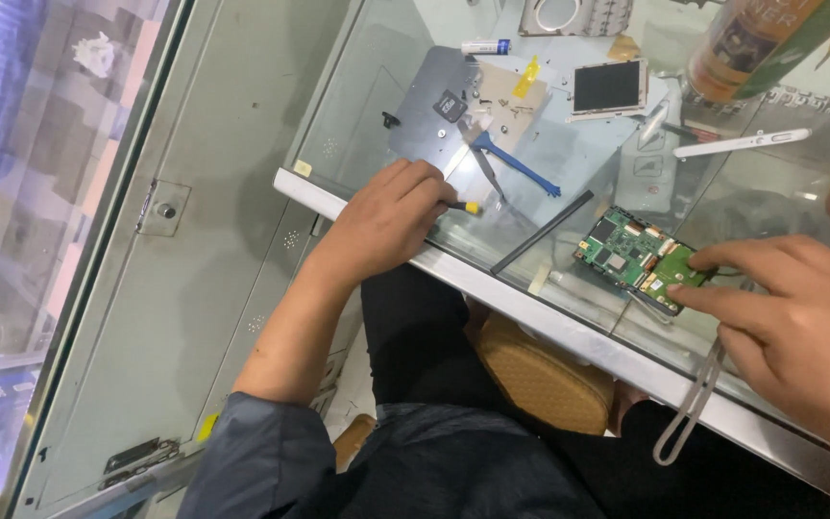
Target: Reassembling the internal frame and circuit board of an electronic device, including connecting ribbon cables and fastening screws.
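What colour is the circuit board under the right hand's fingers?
Green, with small dark and silver components; the circuit board shows in the head view, touched by the right hand.

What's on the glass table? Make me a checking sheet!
Surface: glass counter with a metal edge.
Job's things: green circuit board; small yellow-tipped tool.
Clutter: blue plastic pry tool, black stick, small screen, white stylus, grey mat.
Hands: left hand grips the yellow-tipped tool; right hand fingertips rest on the board.
Cables: grey strap loop hangs off the edge.
Surroundings: metal cabinet door, woven stool.
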